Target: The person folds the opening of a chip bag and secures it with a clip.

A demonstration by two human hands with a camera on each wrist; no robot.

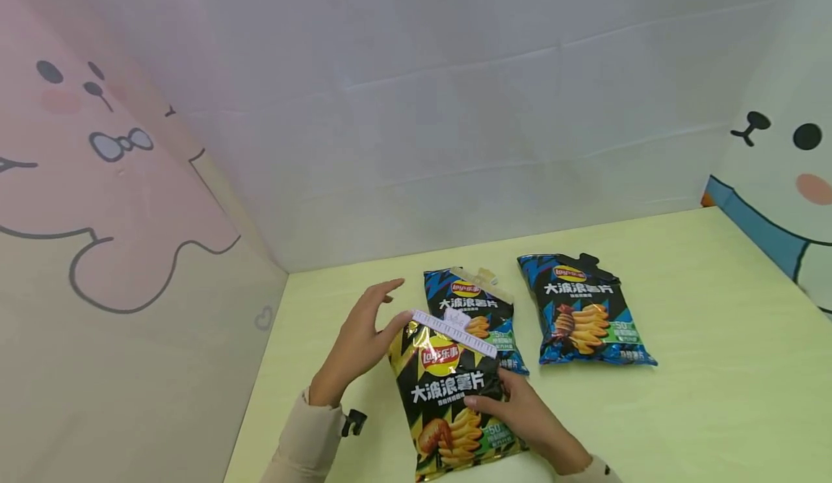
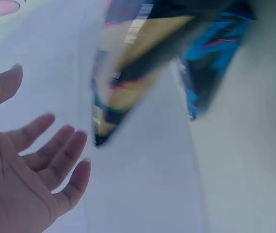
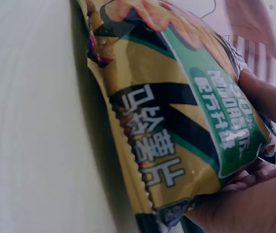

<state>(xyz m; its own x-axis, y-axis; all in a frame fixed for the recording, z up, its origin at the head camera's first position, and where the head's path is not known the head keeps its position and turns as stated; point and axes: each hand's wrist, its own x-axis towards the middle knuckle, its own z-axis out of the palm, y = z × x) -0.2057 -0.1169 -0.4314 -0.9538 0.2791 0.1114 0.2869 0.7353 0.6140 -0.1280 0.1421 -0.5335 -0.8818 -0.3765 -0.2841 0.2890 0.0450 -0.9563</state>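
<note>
A black-and-yellow chip bag [image 1: 425,409] stands tilted near the front of the table, a white bag clip [image 1: 455,334] lying across its top edge. My right hand [image 1: 529,414] grips the bag's right side, thumb on the front; in the right wrist view the bag's lower corner [image 3: 186,160] sits against that hand. At the clip's left end is my left hand [image 1: 364,338], its thumb close to the clip and its fingers loosely spread. The left wrist view shows this hand [image 2: 31,179] with relaxed fingers and nothing in the palm.
Behind the held bag lies a blue-and-black chip bag [image 1: 442,297] with a beige clip [image 1: 482,286] at its top, partly hidden. To its right lies another blue-and-black bag [image 1: 585,317] with a black clip [image 1: 588,265]. A pale cloth wall [image 1: 455,144] rises behind the yellow table [image 1: 708,353].
</note>
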